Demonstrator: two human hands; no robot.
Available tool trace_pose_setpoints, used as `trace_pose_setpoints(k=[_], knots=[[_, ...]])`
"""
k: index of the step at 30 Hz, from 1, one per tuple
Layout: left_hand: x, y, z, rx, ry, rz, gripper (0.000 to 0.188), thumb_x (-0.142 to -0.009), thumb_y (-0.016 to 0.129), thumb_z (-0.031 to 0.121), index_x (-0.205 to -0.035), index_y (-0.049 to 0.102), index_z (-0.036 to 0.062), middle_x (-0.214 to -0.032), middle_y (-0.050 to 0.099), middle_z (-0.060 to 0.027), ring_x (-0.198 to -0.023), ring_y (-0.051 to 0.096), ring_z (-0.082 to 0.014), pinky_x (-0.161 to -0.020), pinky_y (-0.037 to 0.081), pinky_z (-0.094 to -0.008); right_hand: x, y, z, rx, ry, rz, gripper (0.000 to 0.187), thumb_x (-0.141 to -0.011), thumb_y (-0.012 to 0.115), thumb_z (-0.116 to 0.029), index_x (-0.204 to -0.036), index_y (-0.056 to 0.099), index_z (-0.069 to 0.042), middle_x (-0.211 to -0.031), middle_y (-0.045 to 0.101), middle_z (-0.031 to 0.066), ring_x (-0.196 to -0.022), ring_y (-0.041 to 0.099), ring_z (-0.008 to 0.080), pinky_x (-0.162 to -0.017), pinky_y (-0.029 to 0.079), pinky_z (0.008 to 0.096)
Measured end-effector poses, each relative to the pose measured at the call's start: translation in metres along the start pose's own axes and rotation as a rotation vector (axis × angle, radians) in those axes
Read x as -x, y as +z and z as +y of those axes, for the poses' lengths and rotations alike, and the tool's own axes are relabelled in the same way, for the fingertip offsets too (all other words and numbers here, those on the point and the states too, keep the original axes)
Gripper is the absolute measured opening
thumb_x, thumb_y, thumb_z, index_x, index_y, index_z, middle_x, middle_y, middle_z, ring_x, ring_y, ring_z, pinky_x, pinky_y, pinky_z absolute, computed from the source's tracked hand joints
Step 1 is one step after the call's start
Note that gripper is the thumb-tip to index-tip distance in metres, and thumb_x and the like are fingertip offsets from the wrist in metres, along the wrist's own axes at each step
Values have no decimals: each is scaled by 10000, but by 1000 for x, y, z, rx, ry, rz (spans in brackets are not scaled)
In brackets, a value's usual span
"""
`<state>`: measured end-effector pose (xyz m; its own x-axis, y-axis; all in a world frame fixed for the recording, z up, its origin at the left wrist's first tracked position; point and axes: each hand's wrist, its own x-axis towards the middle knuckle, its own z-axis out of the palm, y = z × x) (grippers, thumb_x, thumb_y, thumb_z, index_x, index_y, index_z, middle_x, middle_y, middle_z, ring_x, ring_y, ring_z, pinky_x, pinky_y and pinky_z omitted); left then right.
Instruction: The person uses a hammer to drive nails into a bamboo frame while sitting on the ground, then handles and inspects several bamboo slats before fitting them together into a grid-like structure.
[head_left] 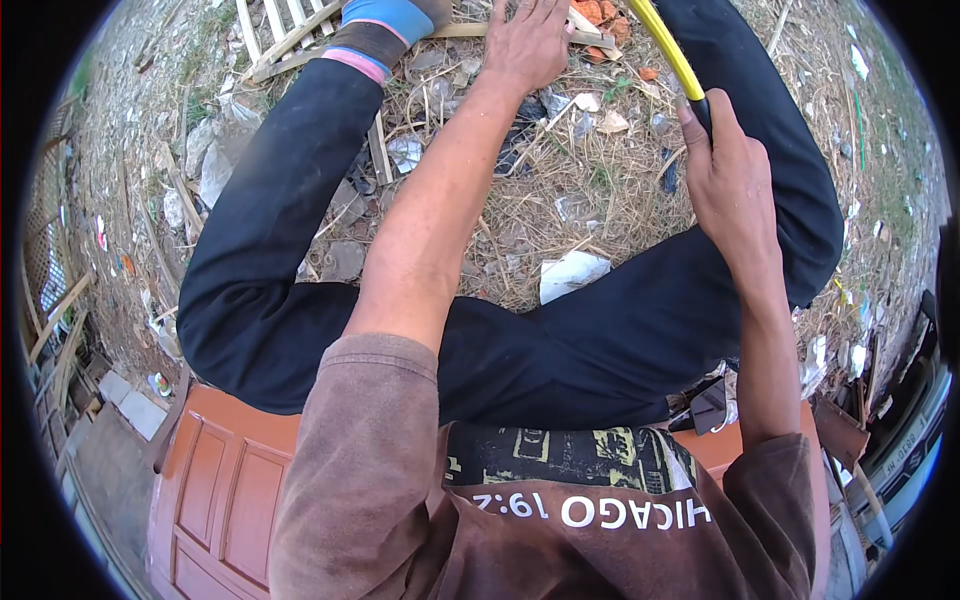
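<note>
My right hand is closed around the black grip of a long yellow-shafted tool. The shaft curves up and out past the top edge, so its far end is hidden and I cannot tell its kind. My left hand reaches to the top of the view, its fingers stretched out and their tips cut off by the edge. It lies over a thin wooden slat, which shows on both sides of the hand. Left of it, my foot in a blue covering is beside a slatted wooden frame.
I sit with legs apart on a reddish-brown panelled board. Dry grass, stones and litter cover the ground, with a white scrap between my legs. Orange rubble lies near the left hand. A vehicle stands at the far right.
</note>
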<state>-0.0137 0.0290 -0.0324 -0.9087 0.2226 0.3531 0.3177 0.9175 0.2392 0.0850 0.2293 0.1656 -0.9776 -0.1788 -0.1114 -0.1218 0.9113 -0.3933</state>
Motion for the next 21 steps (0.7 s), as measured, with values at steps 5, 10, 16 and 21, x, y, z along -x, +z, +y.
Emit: trace_pose_setpoints(k=[5, 10, 16, 21], knots=[[-1, 8, 1, 1, -42, -97, 542, -1003, 453, 286, -1471, 435, 13, -1532, 441, -150, -1444, 375, -292, -1173, 241, -550, -8, 24, 41, 116, -97, 21, 194, -1009, 561, -217, -1001, 470, -46, -633, 594, 238, -629, 601, 473, -550, 428, 571], [3, 4, -3, 22, 1, 30, 539, -1001, 442, 277, -1470, 435, 12, -1533, 443, -153, -1440, 388, -288, -1186, 230, -532, -12, 0, 22, 136, -48, -21, 220, -1011, 559, -246, -995, 469, -46, -613, 593, 225, -622, 604, 471, -552, 442, 575], [-1, 1, 2, 2, -21, -121, 548, -994, 446, 256, -1484, 417, 11, -1536, 443, -149, -1445, 380, -290, -1183, 232, -539, -6, 10, 31, 140, -109, -27, 202, -1000, 572, -219, -997, 475, -43, -610, 591, 242, -635, 612, 483, -555, 461, 571], [2, 3, -8, -56, 23, 37, 554, -988, 459, 256, -1479, 423, 3, -1530, 451, -151, -1432, 401, -299, -1181, 233, -536, -12, -8, 15, 114, -90, -41, 191, -994, 572, -199, -989, 468, -40, -624, 595, 241, -637, 610, 478, -556, 461, 570]])
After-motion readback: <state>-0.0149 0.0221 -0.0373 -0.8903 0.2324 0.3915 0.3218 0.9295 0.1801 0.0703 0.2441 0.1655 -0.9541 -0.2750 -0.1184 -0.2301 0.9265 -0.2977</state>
